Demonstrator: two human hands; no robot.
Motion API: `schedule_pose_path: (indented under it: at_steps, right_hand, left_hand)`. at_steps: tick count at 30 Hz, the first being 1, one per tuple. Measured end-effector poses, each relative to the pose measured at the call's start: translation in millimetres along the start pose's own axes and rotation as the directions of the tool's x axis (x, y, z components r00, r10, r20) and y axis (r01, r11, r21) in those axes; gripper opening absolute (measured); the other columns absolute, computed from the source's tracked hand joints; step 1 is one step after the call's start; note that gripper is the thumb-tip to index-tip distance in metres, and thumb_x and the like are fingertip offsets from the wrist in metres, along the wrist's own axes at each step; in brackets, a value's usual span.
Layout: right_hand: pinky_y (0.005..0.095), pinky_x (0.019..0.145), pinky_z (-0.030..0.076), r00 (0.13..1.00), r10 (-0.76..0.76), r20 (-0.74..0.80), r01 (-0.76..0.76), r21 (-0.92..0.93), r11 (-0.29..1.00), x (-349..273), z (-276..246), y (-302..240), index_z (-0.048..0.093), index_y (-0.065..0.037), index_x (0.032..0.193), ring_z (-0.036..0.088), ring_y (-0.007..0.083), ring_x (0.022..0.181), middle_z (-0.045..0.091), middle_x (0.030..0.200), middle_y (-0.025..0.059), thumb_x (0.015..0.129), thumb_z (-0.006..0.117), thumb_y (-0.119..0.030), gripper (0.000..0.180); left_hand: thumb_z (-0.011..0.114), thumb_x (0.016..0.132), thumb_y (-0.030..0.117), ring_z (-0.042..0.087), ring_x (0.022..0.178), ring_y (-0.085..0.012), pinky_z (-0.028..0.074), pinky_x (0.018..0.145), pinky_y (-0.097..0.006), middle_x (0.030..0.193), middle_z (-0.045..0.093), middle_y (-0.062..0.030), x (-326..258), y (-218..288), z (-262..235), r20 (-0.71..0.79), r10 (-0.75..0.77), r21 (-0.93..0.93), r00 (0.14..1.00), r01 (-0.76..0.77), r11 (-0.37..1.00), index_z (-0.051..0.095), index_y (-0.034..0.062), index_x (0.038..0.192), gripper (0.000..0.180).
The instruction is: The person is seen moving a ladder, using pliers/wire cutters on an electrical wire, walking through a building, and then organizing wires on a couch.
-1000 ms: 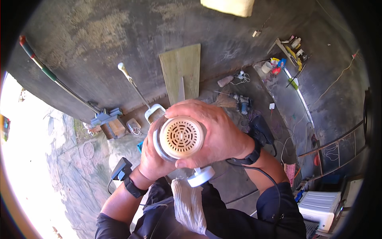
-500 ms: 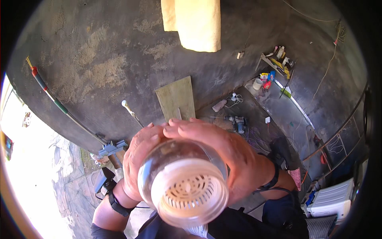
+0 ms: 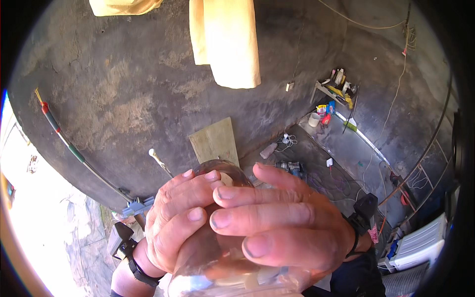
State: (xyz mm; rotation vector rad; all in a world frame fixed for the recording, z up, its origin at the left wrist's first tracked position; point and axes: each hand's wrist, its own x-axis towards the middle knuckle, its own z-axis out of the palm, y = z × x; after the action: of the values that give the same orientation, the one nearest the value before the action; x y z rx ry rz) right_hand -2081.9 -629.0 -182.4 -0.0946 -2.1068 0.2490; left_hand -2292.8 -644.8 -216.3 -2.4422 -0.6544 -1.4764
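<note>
Close in front of me is a clear, rounded see-through container (image 3: 199, 273), its wide rim low in the view. My left hand (image 3: 179, 218) wraps its left side, fingers bent over the top. On the other side my right hand (image 3: 284, 222) grips it, fingers laid across the front and its first finger a little raised. Both hands hold the container together. Much of its body is covered by the fingers, and its inside does not show clearly. A black strapped device (image 3: 124, 242) sits on my left wrist and another (image 3: 365, 214) on my right.
Yellow cloth (image 3: 226, 47) hangs by the dark wall. A wooden board (image 3: 216, 141) leans there, near a thin pole (image 3: 75, 151). On the floor lie a drill (image 3: 293, 168), cables and a white bucket (image 3: 314, 119). A white plastic box (image 3: 419, 246) is at the right.
The container has tilted, so its white slotted inner disc no longer faces me. My right hand's fingers have come round across its front. The view has also shifted upward.
</note>
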Motion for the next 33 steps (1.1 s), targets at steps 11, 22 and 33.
schedule_pose_path:
  at_steps: [11, 22, 33]
  right_hand:
    - [0.0487, 0.100, 0.043, 0.977, -0.030, -0.209, 0.026, -0.021, 0.999, 0, 11, -16, 0.048, -0.009, 0.102, 0.069, 0.0318, 0.093, 0.068, 0.095, 0.0178, 0.097, 0.049, -0.016, 0.008]
    - [0.0380, 0.103, 0.040, 0.897, -0.438, -0.060, 0.423, -0.170, 0.890, 11, -13, 7, 0.054, 0.002, 0.100, 0.065, 0.0280, 0.100, 0.064, 0.104, 0.0229, 0.080, 0.066, 0.003, 0.023]
    - [0.0480, 0.098, 0.045, 0.901, -0.315, -0.299, 0.325, -0.018, 0.946, 4, 5, -7, 0.046, -0.010, 0.096, 0.070, 0.0311, 0.089, 0.067, 0.090, 0.0143, 0.095, 0.050, -0.014, 0.006]
  left_hand:
    - [0.059, 0.090, 0.016, 0.063, 0.105, -0.0411, 0.046, 0.094, -0.050, 0.113, 0.061, -0.0254, 8, 15, -2, -0.014, -0.047, -0.032, 0.999, 0.047, 0.998, 0.043, 0.0056, 0.119, 0.034]
    - [0.065, 0.088, 0.025, 0.062, 0.107, -0.0410, 0.044, 0.097, -0.048, 0.116, 0.060, -0.0252, 26, 23, -16, 0.030, 0.058, -0.001, 0.998, -0.058, 0.998, 0.042, 0.0065, 0.120, 0.044]
    - [0.066, 0.088, 0.027, 0.062, 0.108, -0.0394, 0.044, 0.096, -0.047, 0.117, 0.060, -0.0232, 19, 33, -12, -0.056, 0.033, 0.032, 0.998, -0.032, 0.999, 0.041, 0.0086, 0.123, 0.047]
